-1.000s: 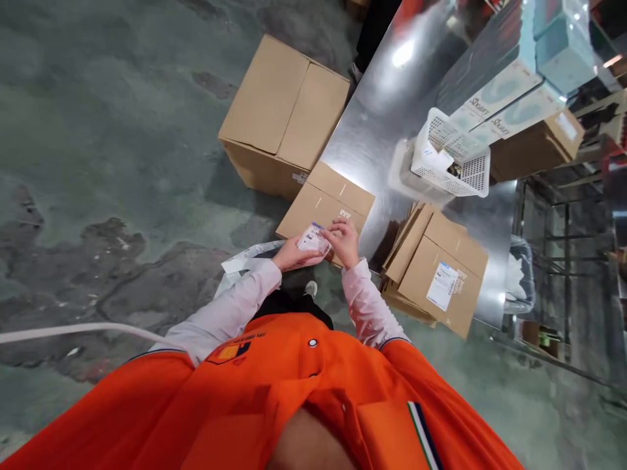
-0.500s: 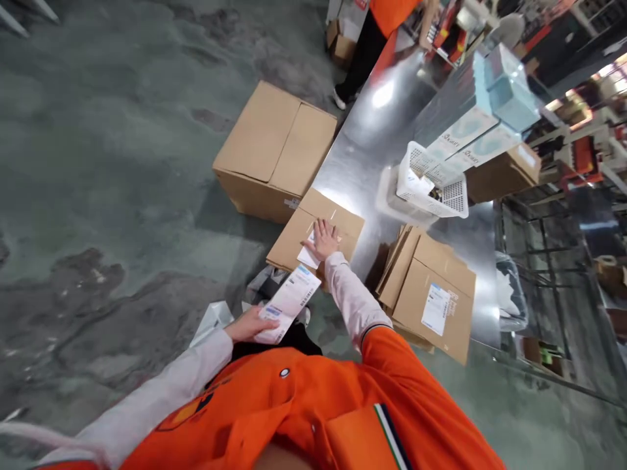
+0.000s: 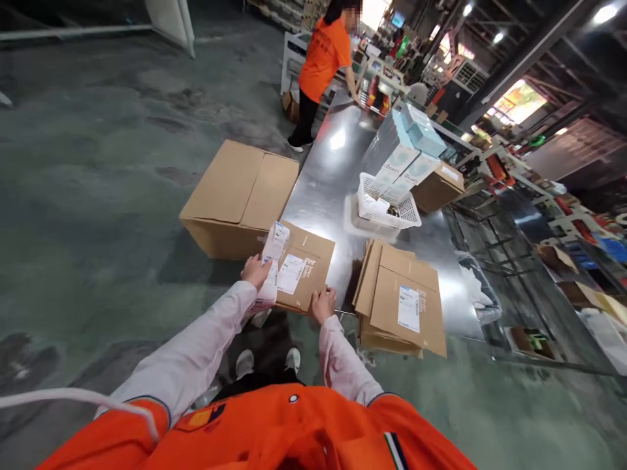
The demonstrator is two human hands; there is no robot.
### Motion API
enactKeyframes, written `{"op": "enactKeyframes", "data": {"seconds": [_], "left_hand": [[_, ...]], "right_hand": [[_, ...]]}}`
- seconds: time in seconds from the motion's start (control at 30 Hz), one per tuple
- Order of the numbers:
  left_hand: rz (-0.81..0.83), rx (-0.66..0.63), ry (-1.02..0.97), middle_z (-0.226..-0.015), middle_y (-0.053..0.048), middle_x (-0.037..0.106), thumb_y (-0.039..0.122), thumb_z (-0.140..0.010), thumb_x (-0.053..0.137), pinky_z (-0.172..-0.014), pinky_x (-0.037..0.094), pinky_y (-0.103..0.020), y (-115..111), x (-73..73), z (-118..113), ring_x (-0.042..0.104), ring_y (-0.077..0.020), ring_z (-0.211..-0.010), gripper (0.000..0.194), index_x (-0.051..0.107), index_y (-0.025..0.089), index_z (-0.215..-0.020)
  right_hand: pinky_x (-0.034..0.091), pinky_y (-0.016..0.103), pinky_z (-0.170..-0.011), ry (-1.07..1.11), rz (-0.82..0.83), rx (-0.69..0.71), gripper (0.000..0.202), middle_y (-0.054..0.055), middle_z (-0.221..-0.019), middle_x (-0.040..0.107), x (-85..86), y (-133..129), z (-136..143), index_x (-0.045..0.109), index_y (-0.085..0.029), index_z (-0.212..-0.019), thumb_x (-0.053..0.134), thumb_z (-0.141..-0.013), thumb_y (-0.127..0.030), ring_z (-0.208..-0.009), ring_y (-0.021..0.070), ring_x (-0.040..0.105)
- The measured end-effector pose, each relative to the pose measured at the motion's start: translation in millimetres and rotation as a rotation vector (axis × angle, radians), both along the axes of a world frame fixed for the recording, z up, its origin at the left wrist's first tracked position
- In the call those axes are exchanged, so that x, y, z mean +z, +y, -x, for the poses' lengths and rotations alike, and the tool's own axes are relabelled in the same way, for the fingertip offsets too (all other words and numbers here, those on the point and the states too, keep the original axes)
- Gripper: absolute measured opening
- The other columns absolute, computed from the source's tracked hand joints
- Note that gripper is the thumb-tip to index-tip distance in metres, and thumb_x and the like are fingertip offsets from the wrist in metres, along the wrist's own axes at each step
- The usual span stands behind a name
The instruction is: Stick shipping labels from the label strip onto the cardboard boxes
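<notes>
My left hand [image 3: 256, 271] is closed on a strip of white printed labels [image 3: 275, 241], which hangs along the left side of a flat cardboard piece [image 3: 313, 251]. A white label [image 3: 290, 273] lies on that cardboard. My right hand [image 3: 324, 304] grips the near right corner of the same cardboard, fingers curled over its edge. To the right, a stack of flattened cardboard [image 3: 392, 267] bears another white label [image 3: 408, 308].
A large closed carton [image 3: 240, 189] stands left of the metal table [image 3: 318, 189]. On the table are a white basket [image 3: 411, 214] and tall light-blue boxes [image 3: 392, 153]. A person in orange [image 3: 323, 59] stands at the far end.
My right hand has moved off the cardboard's label to its near right corner. My left hand and the label strip have moved up against the cardboard's left side. The view has tilted up.
</notes>
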State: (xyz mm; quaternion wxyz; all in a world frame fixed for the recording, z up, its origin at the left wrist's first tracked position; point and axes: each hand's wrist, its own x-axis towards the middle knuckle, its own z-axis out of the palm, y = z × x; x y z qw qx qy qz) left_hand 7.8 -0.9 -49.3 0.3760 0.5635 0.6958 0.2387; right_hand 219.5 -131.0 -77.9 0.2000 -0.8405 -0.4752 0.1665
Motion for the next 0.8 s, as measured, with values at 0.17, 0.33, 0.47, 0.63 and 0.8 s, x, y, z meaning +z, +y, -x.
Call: {"op": "enactKeyframes", "data": {"seconds": [0.17, 0.33, 0.47, 0.63, 0.8], "left_hand": [[0.053, 0.109, -0.296, -0.106, -0.019, 0.074, 0.036, -0.090, 0.051, -0.080, 0.056, -0.031, -14.0, 29.4, 3.5, 0.071, -0.0308, -0.103, 0.037, 0.071, 0.007, -0.103], [0.139, 0.071, -0.887, -0.088, -0.014, 0.074, 0.048, -0.072, 0.072, -0.070, 0.058, -0.032, -40.4, 74.0, -1.2, 0.072, -0.0290, -0.087, 0.043, 0.067, 0.010, -0.092], [0.062, -0.031, -0.935, -0.103, -0.013, 0.074, 0.055, -0.052, 0.088, -0.082, 0.059, -0.035, -66.4, 92.7, -1.7, 0.070, -0.0302, -0.099, 0.075, 0.063, 0.012, -0.109], [0.110, -0.128, -0.896, -0.117, -0.016, 0.072, 0.071, -0.044, 0.088, -0.088, 0.059, -0.040, -117.0, 95.8, -21.0, 0.068, -0.0347, -0.109, 0.090, 0.063, 0.014, -0.110], [0.290, -0.357, -0.787, -0.101, -0.015, 0.076, 0.067, -0.043, 0.089, -0.087, 0.057, -0.042, -148.4, 88.4, -31.7, 0.070, -0.0353, -0.098, 0.077, 0.072, 0.011, -0.095]], "right_hand": [[0.050, 0.045, -0.108, 0.380, -0.280, -0.052, 0.060, 0.022, -0.138, 0.059, 34.8, 1.7, -2.0, 0.052, -0.009, -0.142, 0.052, -0.089, -0.036, -0.128, 0.0281, 0.059], [0.057, 0.042, -0.096, 0.432, -0.675, -0.204, 0.071, 0.016, -0.126, 0.069, 136.8, -66.5, -105.0, 0.059, -0.017, -0.139, 0.058, -0.082, -0.058, -0.116, 0.0253, 0.067], [0.060, 0.048, -0.079, 0.224, -0.565, -0.427, 0.067, 0.018, -0.111, 0.074, 218.8, -133.4, -212.8, 0.071, -0.023, -0.125, 0.070, -0.069, -0.059, -0.097, 0.0309, 0.073], [0.060, 0.044, -0.074, 0.201, -0.418, -0.317, 0.046, 0.018, -0.099, 0.074, 207.7, -113.0, -160.8, 0.079, -0.023, -0.094, 0.083, -0.061, -0.054, -0.085, 0.0290, 0.073], [0.060, 0.041, -0.091, 0.947, -0.234, 0.183, 0.060, 0.013, -0.113, 0.075, 116.3, -61.5, 0.1, 0.072, -0.017, -0.113, 0.081, -0.068, -0.055, -0.102, 0.0260, 0.072]]}}
